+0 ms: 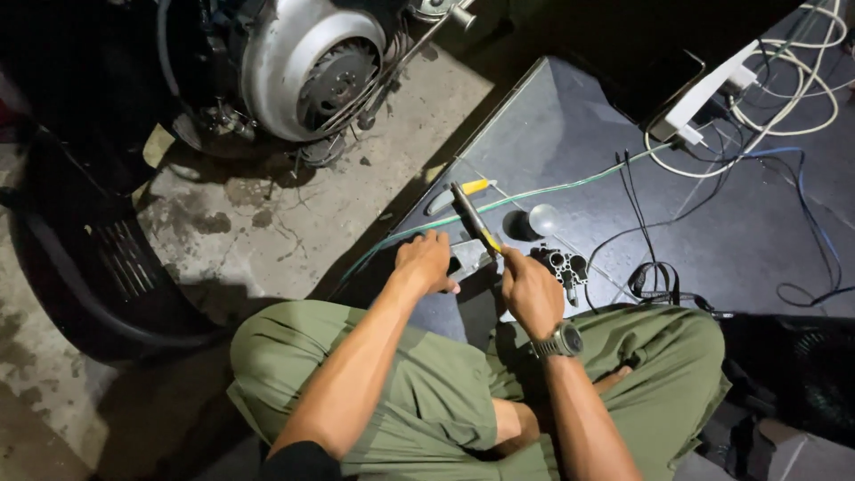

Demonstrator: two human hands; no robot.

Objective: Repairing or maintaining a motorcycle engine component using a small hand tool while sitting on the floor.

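Observation:
My left hand (426, 262) presses down on a small grey metal part (469, 257) lying on the dark mat (570, 134). My right hand (527, 287), with a watch on the wrist, grips a yellow-handled tool (472, 216) whose dark shaft points up and away over the part. A dark metal block with round holes (563, 265) lies just right of my right hand. A clear light bulb (543, 218) rests beyond it.
A scooter engine with a silver fan cover (307, 67) stands on the cracked concrete floor at upper left. A green wire (534, 189) crosses the mat. A white power strip (704, 93), white and black cables lie at right. Another yellow-handled tool (459, 192) lies near the mat's edge.

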